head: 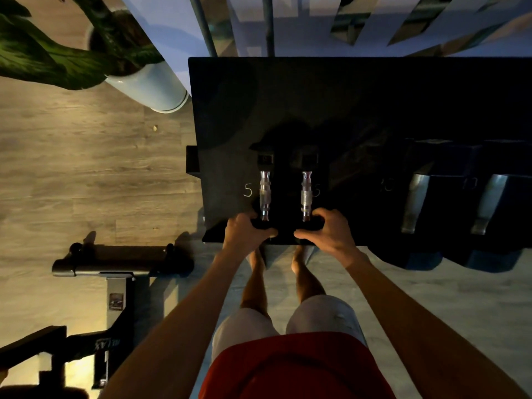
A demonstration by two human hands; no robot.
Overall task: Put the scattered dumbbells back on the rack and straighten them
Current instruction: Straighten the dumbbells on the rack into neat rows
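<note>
Left hand (244, 231) clamps near head of left 5 dumbbell (265, 194); right hand (328, 230) clamps near head of right 5 dumbbell (306, 194). Both lie on rack (224, 116), apparently being squared parallel.

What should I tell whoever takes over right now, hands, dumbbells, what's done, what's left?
Left hand grips the near head of the left small dumbbell; right hand grips the near head of the right small dumbbell.
Both lie side by side on the rack, by the chalked 5.
Two larger dumbbells sit further right, already racked.
Left: square up the pair, let go. No dumbbells on the visible floor.
</note>
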